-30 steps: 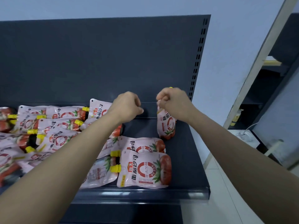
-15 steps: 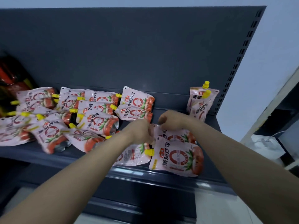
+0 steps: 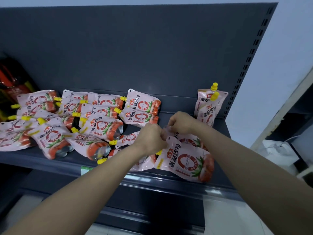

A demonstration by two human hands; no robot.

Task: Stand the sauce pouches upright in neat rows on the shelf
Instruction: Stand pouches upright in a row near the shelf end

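a shop aisle: a dark metal retail shelf (image 3: 152, 181) with a slotted upright (image 3: 250, 61) and back panel carries many identical branded sauce pouches (image 3: 101, 126).

At my far left sit dark red packages (image 3: 11, 82), too blurred to read. On my right stand a pale wall (image 3: 288, 48) and a slanting white post (image 3: 284, 112); pale floor tiles (image 3: 220, 216) lie below.

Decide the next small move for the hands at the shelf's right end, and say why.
Probably lift the flat pouch that the left hand and right hand seem to pinch at its top edge, and stand it beside the upright pouches in the back corner. Only those stand; the other pouches lie flat on the shelf.
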